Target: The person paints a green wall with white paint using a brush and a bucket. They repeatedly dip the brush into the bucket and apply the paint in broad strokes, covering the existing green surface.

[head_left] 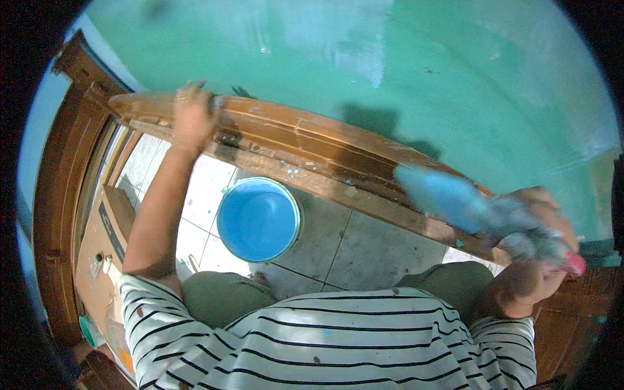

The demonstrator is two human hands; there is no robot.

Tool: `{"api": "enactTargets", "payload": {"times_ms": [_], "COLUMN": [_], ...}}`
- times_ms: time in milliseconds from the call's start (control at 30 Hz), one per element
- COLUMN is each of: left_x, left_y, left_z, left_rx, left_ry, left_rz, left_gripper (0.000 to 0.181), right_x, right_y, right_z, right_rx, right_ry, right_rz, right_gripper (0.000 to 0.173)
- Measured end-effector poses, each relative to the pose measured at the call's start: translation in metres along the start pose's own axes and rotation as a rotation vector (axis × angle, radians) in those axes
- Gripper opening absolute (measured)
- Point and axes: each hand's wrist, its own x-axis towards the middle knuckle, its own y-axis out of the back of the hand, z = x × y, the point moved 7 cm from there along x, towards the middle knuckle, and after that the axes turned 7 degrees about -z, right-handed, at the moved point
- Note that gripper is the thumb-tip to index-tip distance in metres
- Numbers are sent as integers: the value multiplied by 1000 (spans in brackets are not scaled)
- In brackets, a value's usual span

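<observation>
My left hand (191, 117) is closed over the upper edge of a long brown wooden panelled piece (273, 119) that runs along the wall. In my right hand (543, 243) is a paint-smeared brush (441, 195), blurred, with its wide blue end towards the wood and a red end at the other side. The blue end overlaps the wood in view; I cannot tell whether it touches. On the tiled floor between my knees and the wood stands a round bucket (258, 219) of blue paint.
The wall (302, 68) is green with patches of blue. A brown wooden frame (58, 195) curves along the left. Beside my left arm is a board or box (97, 273) with small items on it, and a green container (90, 331) sits below. Paint specks dot the floor tiles (317, 243).
</observation>
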Motion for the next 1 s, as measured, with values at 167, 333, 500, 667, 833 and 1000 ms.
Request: {"api": "enactTargets", "payload": {"times_ms": [167,333,500,667,833,1000], "left_x": [-115,-237,-226,-211,-204,-204], "left_y": [-56,-118,-136,-131,-125,-126], "left_z": [-116,-47,-8,-4,-5,-4], "left_rx": [-294,-1412,-1576,-1503,-1433,-1475], "left_ry": [390,808,787,738,638,664], "left_rz": [-752,-1329,-1387,-1371,-1345,-1305], "left_gripper": [41,51,52,43,44,43], "right_x": [30,37,18,7,7,44], "right_y": [-105,-235,-369,-451,-477,-405], "right_z": [3,15,41,77,80,28], "right_rx": [301,377,232,81,44,179], "right_ry": [-30,-24,-80,-130,-98,-15], "right_rz": [-457,-628,-896,-1104,-1209,-982], "right_gripper": [28,24,18,15,13,20]}}
